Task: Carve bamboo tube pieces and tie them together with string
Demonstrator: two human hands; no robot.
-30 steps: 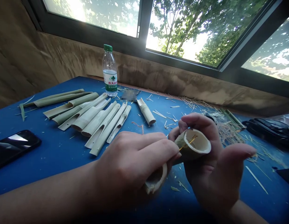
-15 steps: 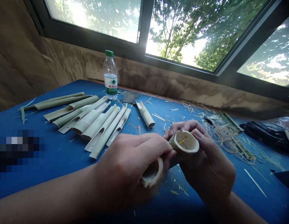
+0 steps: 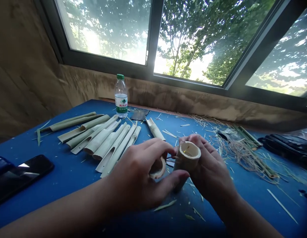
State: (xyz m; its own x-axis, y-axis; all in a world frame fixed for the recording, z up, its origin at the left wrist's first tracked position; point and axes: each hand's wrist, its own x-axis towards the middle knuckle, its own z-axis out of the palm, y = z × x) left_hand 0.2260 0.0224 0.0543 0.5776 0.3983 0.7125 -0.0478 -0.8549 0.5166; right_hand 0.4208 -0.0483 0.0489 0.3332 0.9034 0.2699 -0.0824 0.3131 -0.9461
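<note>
My left hand (image 3: 138,175) is closed around a short bamboo tube (image 3: 157,169), whose round open end shows under the curled fingers. Its thumb reaches across to a second bamboo tube (image 3: 183,161), and the fingertips are close to that tube's side. My right hand (image 3: 211,168) grips this second tube from the far side and the right, with its pale cut rim tipped up towards me. Something thin and yellow, like a cord (image 3: 188,152), shows inside the opening. The lower part of the left tube is hidden by my left hand.
Split bamboo pieces (image 3: 104,140) lie in a row on the blue table (image 3: 76,205). A water bottle (image 3: 121,99) stands behind them. At the left is a phone (image 3: 31,175); at the right are tangled string (image 3: 242,148) and a black bag (image 3: 287,147). Shavings are scattered about.
The right tube has turned more upright and shifted left. My left fingertips have loosened from its rim, and the left thumb now reaches out to its side. The view has tilted up.
</note>
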